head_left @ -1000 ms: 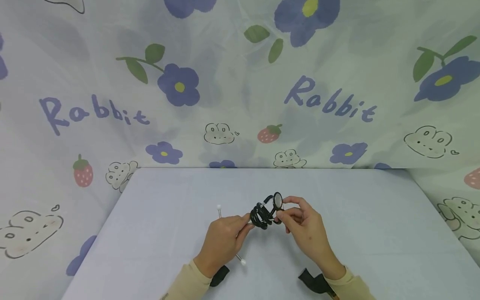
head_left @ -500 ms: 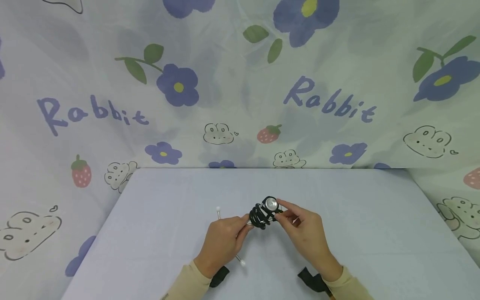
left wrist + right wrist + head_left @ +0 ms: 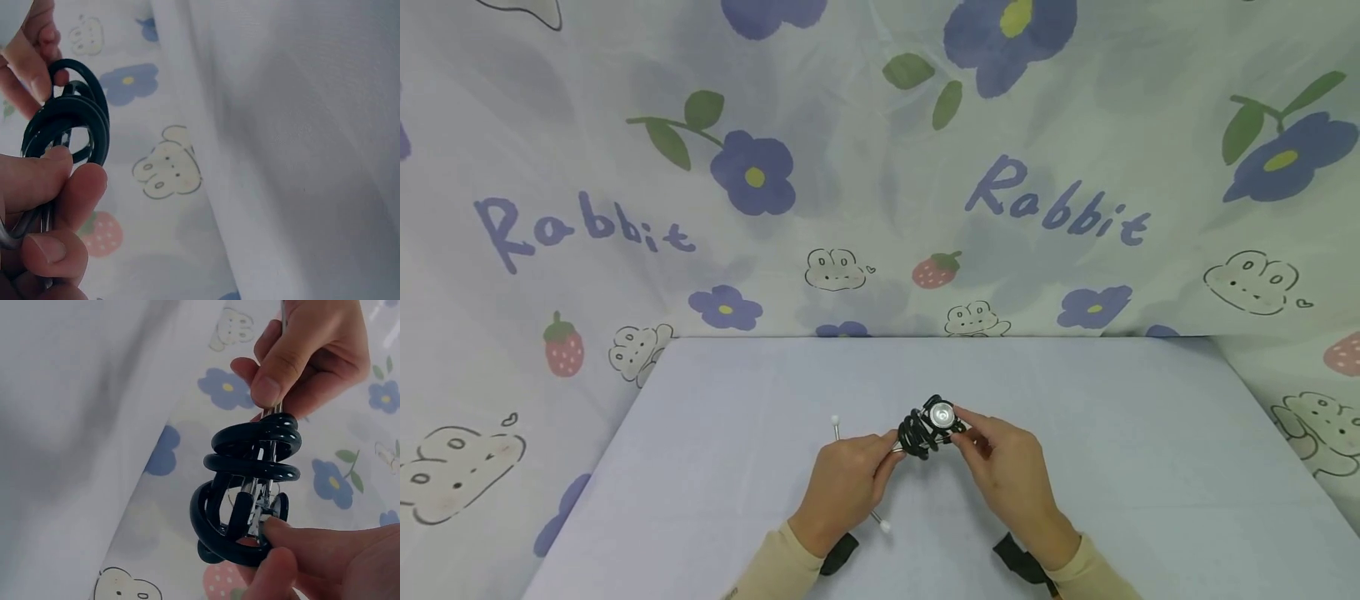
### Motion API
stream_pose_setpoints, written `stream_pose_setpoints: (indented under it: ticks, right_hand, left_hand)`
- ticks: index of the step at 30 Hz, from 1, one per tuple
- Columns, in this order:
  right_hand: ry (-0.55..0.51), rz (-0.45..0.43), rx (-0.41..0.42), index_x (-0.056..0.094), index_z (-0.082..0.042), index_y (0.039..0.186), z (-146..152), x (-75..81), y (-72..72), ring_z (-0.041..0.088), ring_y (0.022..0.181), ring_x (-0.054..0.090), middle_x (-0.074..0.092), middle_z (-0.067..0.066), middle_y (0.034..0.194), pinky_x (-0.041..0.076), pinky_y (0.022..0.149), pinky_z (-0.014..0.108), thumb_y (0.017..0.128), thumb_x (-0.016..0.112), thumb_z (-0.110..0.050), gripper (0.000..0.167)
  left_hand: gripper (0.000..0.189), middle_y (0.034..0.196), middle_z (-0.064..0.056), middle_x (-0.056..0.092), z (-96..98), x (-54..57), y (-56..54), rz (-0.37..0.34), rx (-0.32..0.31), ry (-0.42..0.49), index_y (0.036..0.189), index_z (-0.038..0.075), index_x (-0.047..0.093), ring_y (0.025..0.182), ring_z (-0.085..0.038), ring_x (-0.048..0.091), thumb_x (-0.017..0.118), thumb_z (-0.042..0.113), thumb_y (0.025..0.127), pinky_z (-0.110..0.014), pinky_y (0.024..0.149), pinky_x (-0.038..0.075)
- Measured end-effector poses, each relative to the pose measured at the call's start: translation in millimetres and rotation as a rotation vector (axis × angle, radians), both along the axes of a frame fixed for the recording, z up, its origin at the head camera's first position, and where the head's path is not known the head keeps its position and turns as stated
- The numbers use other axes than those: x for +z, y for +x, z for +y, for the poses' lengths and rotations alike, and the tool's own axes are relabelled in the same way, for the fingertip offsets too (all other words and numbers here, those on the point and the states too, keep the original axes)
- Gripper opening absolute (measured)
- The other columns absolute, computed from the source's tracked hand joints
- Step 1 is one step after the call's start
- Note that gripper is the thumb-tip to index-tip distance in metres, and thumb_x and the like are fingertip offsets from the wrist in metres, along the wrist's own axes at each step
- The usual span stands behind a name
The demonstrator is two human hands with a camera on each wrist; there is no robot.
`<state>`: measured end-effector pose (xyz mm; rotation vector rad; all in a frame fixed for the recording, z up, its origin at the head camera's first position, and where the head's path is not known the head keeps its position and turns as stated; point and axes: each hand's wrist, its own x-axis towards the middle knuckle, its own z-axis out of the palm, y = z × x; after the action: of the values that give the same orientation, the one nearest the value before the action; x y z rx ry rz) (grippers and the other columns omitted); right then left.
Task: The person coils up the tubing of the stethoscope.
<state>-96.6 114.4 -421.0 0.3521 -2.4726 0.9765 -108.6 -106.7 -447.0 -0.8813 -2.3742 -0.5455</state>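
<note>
Both hands hold a stethoscope (image 3: pixel 916 435) above the table's middle. Its black tubing (image 3: pixel 253 467) is wound in several loops around the metal ear tubes (image 3: pixel 45 219). My left hand (image 3: pixel 844 479) grips those tubes between thumb and fingers, below the coil. White ear tips (image 3: pixel 836 421) stick out on either side of that hand. With thumb and fingers, my right hand (image 3: pixel 1013 467) pinches the far end beside the round silver chest piece (image 3: pixel 942 414), which faces the head camera. In the right wrist view the right fingers partly hide that end.
A white cloth covers the table (image 3: pixel 700 467). Behind it and at the sides hangs a cloth backdrop (image 3: pixel 880 167) printed with flowers, rabbits and strawberries. Dark straps (image 3: pixel 1018 560) show under both wrists.
The chest piece has turned from nearly edge-on to face the head camera and come down against the coil. My right hand moved slightly with it; the left hand kept its grip.
</note>
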Motion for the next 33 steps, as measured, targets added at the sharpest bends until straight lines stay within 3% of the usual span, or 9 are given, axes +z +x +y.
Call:
stream_pose_setpoints:
  ticks: [6, 15, 25, 33]
  right_hand:
    - [0.128, -0.011, 0.001, 0.078, -0.005, 0.107, 0.0, 0.9, 2.7, 0.003, 0.060, 0.047, 0.065, -0.002, 0.073, 0.043, 0.051, 0.019, 0.077, 0.085, 0.002, 0.032]
    - [0.235, 0.159, 0.077, 0.080, -0.006, 0.101, 0.2, -7.1, -1.0, 0.011, 0.068, 0.058, 0.064, 0.000, 0.079, 0.051, 0.058, 0.021, 0.069, 0.088, 0.005, 0.034]
    - [0.265, 0.102, 0.098, 0.077, -0.001, 0.098, 0.6, -10.2, -1.8, 0.011, 0.072, 0.060, 0.066, 0.001, 0.082, 0.052, 0.062, 0.021, 0.073, 0.087, 0.001, 0.027]
    - [0.292, 0.120, 0.154, 0.080, -0.004, 0.098, 2.2, -12.2, -4.8, 0.011, 0.079, 0.059, 0.064, 0.000, 0.088, 0.054, 0.067, 0.022, 0.071, 0.087, 0.004, 0.029]
  left_hand:
    - [0.020, 0.068, 0.005, 0.067, 1.2, -0.1, 0.3, 0.003, 0.004, -0.010, 0.099, 0.004, 0.076, 0.052, -0.002, 0.055, 0.083, 0.015, 0.084, -0.019, 0.047, 0.043]
    - [0.021, 0.070, 0.004, 0.069, -1.4, 0.4, -1.4, 0.002, 0.000, -0.036, 0.099, 0.004, 0.076, 0.054, -0.003, 0.058, 0.084, 0.014, 0.082, -0.020, 0.049, 0.046]
    - [0.021, 0.072, 0.005, 0.070, -4.0, -1.0, -4.2, 0.004, -0.033, -0.080, 0.100, 0.005, 0.076, 0.057, -0.003, 0.060, 0.084, 0.015, 0.083, -0.020, 0.052, 0.048]
    - [0.022, 0.074, 0.005, 0.071, -6.8, -1.2, -5.5, -0.002, -0.064, -0.102, 0.101, 0.007, 0.076, 0.061, -0.005, 0.064, 0.083, 0.017, 0.083, -0.024, 0.056, 0.051]
